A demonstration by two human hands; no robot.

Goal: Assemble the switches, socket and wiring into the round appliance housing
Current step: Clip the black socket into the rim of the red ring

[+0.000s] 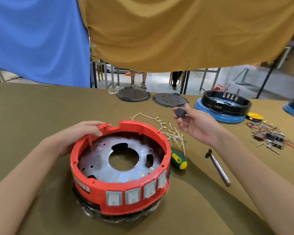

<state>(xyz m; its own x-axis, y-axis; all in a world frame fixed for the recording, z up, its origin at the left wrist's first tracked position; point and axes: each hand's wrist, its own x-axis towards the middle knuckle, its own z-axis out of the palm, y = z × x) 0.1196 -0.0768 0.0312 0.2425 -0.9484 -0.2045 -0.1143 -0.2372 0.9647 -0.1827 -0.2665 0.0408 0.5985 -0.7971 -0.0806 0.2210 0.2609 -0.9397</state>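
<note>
Red round housing, four grey switches fitted in its front wall, is gripped at the far rim by the left hand. A small black part is pinched by the right hand above the counter. White wires, a screwdriver and a metal rod lie just right.

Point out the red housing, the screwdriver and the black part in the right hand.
red housing (95, 185), head view, front outer wall.
screwdriver (177, 159), head view, green-yellow handle.
black part (179, 112), head view, its body.
</note>
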